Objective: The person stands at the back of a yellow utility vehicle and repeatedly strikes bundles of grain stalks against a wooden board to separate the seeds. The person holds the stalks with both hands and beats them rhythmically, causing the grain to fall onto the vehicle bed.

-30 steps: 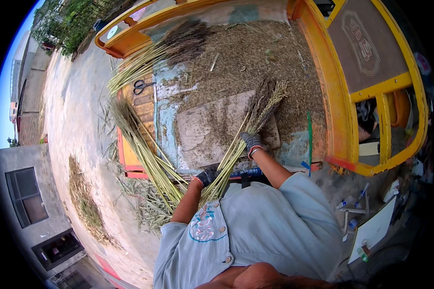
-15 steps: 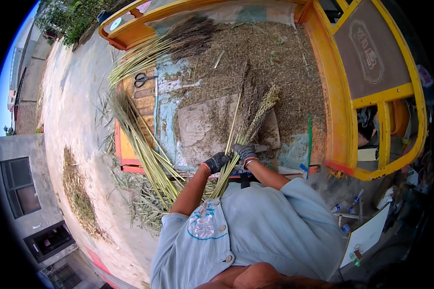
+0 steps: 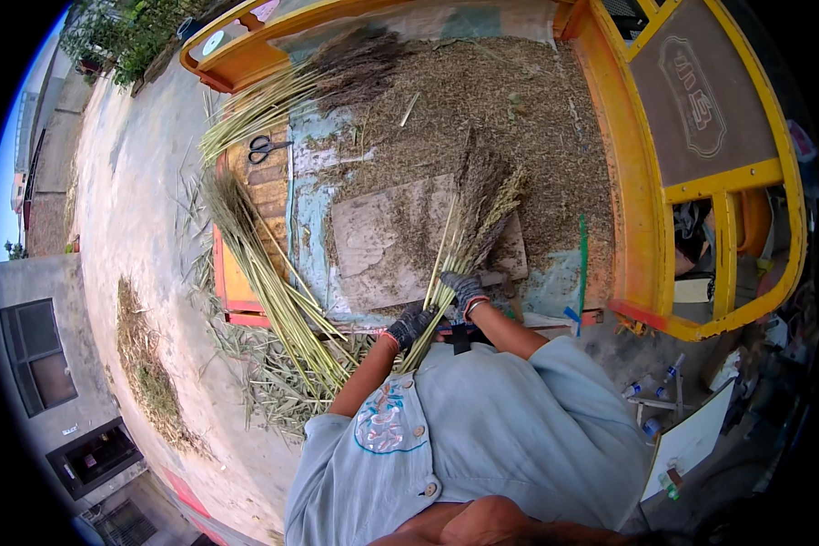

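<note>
A bundle of green stalks with brown, bushy seed heads [image 3: 485,196], like broomcorn, slants across my front with its heads pointing away from me. My right hand [image 3: 465,291], in a dark grey knit glove, is wrapped round the stalks below the heads. Lower down, my gloved left hand [image 3: 409,326] is closed on the same stalks, nearer my body. Under the heads lies a worn flat board [image 3: 382,238], strewn with seed. To the left rests a bundle of pale stalks with thin, brushy heads [image 3: 278,287].
Loose seed [image 3: 510,100] covers much of the yellow-framed bed. Another dark-headed bundle [image 3: 359,73] lies at the far left, near black-handled scissors [image 3: 262,148]. A yellow metal frame [image 3: 642,182] rises on the right. Leaf scraps [image 3: 291,391] litter the ground at left.
My left hand has slid down the stalks toward my body. The lone stalk at the left has come in closer to the bundle, and the heads sit more tightly together.
</note>
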{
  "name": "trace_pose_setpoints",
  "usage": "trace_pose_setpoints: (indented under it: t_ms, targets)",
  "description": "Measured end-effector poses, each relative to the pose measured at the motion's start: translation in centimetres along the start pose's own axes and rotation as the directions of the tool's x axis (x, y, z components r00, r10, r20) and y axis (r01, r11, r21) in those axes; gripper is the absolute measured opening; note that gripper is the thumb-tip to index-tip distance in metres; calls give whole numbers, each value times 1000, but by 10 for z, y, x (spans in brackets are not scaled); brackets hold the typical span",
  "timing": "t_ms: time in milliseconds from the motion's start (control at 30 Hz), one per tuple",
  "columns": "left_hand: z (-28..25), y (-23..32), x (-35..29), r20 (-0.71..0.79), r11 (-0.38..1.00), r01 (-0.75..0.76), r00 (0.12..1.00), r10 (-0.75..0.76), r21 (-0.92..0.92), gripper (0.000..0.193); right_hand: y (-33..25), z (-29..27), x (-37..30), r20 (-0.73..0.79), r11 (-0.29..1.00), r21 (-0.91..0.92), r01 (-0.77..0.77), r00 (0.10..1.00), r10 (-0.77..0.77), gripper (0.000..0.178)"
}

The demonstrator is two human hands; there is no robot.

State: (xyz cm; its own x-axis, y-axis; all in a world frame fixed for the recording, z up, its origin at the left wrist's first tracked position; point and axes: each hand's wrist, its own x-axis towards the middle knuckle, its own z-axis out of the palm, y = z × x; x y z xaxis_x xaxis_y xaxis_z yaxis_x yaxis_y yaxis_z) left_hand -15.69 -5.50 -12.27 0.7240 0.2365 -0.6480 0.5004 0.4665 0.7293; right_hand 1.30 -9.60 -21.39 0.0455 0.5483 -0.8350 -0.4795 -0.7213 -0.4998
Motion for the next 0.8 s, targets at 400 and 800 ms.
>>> trace_pose_setpoints:
  t_ms: [400, 800]
  targets:
    - [-17, -95, -25, 308, 744, -328, 936, 172, 582, 34, 2, -16, 23, 0, 989, 112, -92, 996, 92, 23]
    - [-18, -45, -43, 391, 723, -465, 875, 286, 511, 37, -19, -12, -30, 178, 841, 529, -109, 984, 15, 21]
